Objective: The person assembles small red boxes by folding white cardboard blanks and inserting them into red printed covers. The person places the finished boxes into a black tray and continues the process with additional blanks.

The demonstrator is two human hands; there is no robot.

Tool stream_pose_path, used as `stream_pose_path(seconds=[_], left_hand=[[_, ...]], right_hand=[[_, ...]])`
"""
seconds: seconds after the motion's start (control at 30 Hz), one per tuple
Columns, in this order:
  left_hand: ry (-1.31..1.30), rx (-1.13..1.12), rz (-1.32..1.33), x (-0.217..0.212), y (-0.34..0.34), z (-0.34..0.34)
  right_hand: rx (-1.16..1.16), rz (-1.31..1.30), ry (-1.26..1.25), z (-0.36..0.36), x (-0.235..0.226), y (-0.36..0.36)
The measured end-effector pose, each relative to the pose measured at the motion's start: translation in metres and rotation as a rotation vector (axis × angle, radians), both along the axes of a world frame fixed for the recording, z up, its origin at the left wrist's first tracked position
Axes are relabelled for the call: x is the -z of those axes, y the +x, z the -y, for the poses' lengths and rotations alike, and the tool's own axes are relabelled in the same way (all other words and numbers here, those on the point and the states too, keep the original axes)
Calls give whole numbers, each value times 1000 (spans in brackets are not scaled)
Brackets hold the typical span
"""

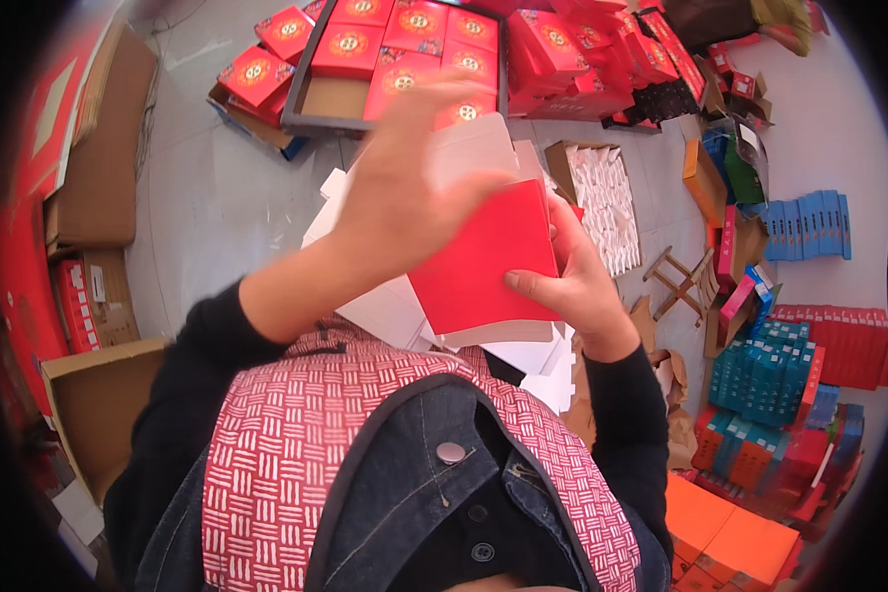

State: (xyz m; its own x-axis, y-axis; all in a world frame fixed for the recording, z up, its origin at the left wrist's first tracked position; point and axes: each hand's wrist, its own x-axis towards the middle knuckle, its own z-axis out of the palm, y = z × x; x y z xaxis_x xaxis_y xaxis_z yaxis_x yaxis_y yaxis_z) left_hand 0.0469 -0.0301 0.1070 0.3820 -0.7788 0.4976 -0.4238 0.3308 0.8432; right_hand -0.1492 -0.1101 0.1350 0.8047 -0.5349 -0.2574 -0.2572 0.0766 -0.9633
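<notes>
In front of my apron is a red paper carton (488, 261), with a pale flap (469, 153) raised at its far end and another pale strip along its near edge. My right hand (577, 281) grips its right side, thumb on the red face and fingers behind. My left hand (400, 197), slightly blurred, is over the far left part of the carton. Its thumb and fingers are spread apart, the thumb by the red panel's upper edge; whether it touches the carton I cannot tell. White card sheets (375, 306) lie beneath the carton, partly hidden.
Ahead, a dark-rimmed tray (331, 125) holds several red boxes, with more red boxes (553, 49) piled beside it. An open carton of white packets (604, 207) stands to the right, near a small wooden stool (679, 281). Teal boxes (765, 370) are stacked farther right; an empty cardboard box (104, 405) is at left.
</notes>
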Motion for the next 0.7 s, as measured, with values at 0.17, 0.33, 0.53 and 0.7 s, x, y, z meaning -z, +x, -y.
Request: stream_pose_path(seconds=[0.17,0.33,0.53,0.7], left_hand=[[256,43,-353,61,-15,-12],[159,-226,-170,57,-3,-12],[211,108,-312,65,-23,-8],[358,305,-605,66,-10,-17]], right_hand=[[139,207,40,-4,41,-1],[252,264,25,11,39,-16],[312,188,-318,-16,74,-3],[470,245,83,-25,79,-17]])
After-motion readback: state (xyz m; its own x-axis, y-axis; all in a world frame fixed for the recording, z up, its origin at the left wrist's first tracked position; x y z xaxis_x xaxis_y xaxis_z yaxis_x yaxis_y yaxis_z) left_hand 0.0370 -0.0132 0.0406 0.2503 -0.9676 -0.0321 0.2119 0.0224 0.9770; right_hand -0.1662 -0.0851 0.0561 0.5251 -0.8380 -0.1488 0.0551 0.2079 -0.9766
